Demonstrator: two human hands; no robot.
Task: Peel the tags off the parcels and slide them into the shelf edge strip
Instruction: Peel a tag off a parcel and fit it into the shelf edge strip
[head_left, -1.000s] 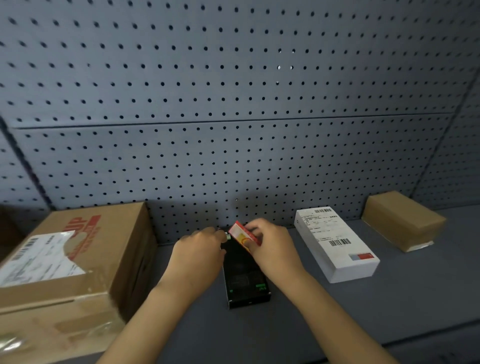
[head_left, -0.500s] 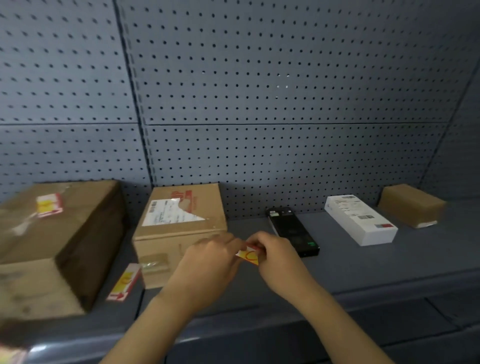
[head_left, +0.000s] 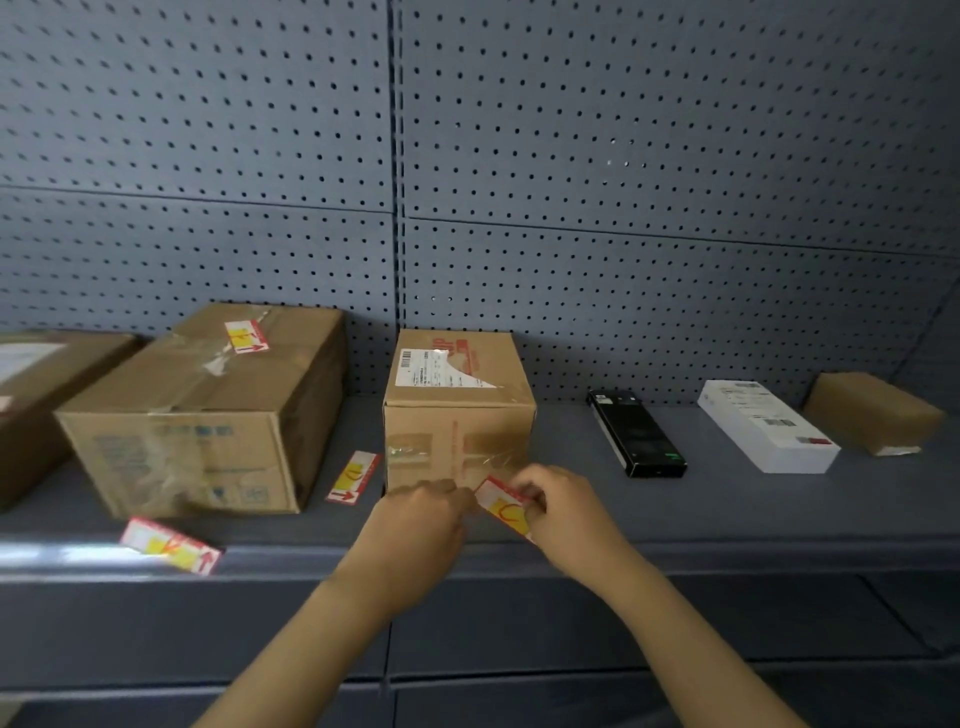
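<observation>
A large box (head_left: 208, 410) is sitting left of a smaller box (head_left: 457, 410), a tag (head_left: 353, 477) lying between them, seemingly flat.

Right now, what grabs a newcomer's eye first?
Both hands, the left hand and right hand, pinch a red and yellow tag at the shelf's front edge, before the small cardboard box. More tags catch the eye: one on the big box, one loose by the front edge.

Two bare forearms, no sleeves visible. Left hand (head_left: 415, 525) and right hand (head_left: 566, 512) ungloved; no rings, watch or bands seen on either.
</observation>
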